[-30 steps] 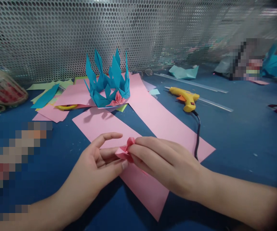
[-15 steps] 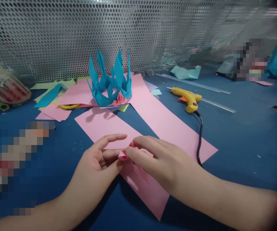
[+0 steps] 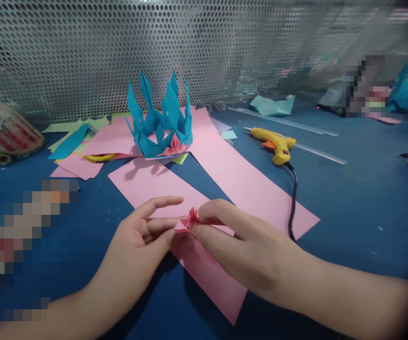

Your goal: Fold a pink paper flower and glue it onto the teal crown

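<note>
A small folded pink paper flower (image 3: 186, 223) is pinched between both hands above a pink paper strip (image 3: 209, 278). My left hand (image 3: 143, 236) grips its left side between thumb and fingers, with the index finger stretched out above. On the other side, the thumb and index finger of my right hand (image 3: 242, 241) close on the flower's petals. Behind the hands a blue folded paper crown (image 3: 150, 148) stands upright, with a similar pink flower (image 3: 175, 145) on its front band.
A yellow glue gun (image 3: 276, 144) lies at right with its black cord (image 3: 292, 203) trailing forward, beside clear glue sticks (image 3: 320, 153). Pink sheets (image 3: 232, 160), paper scraps (image 3: 78, 165) and a plastic jar (image 3: 7, 125) lie around. A perforated metal panel (image 3: 93, 52) closes the back.
My right hand's fingers have shifted slightly on the pink flower, so more of its petals show. The left hand keeps its pinch. The whole view has shifted a little.
</note>
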Motion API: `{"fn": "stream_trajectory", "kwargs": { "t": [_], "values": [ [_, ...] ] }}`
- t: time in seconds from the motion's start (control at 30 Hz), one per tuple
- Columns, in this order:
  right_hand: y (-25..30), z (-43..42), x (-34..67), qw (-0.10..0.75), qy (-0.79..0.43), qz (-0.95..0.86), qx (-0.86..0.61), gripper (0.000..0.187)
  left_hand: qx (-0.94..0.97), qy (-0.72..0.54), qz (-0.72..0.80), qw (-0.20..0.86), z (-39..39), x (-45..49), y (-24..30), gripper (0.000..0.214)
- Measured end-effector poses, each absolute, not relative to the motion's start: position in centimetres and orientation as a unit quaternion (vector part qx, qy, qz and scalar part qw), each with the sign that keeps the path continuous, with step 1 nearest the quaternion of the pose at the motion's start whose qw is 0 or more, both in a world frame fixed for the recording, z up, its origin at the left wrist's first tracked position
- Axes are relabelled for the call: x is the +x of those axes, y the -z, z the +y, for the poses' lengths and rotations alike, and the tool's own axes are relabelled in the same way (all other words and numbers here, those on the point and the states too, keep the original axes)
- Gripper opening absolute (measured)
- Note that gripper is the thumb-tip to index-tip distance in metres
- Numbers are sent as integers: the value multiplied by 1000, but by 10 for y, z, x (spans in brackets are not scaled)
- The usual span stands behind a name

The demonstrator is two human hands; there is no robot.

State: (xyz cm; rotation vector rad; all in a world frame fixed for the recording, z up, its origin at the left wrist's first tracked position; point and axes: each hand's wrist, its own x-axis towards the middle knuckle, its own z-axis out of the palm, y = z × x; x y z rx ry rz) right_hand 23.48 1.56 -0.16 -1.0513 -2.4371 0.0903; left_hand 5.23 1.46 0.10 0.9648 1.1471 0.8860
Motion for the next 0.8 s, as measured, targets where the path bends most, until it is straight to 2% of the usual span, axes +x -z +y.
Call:
{"fn": "stream_trajectory", "kwargs": {
  "t": [0.2, 0.37, 0.5, 0.8],
  "values": [
    [0, 17, 235, 229, 4, -914, -335, 35, 405, -395, 500, 656, 17, 52, 0, 43],
    [2, 19, 236, 296, 66, -909, -286, 30, 410, -403, 489, 655, 18, 50, 1, 47],
    [3, 20, 237, 298, 78, -905, -294, 32, 405, -413, 482, 657, 18, 50, 1, 49],
    [4, 19, 241, 297, 25, -898, -323, 24, 487, -443, 520, 544, 14, 51, -3, 37]
  ]
}}
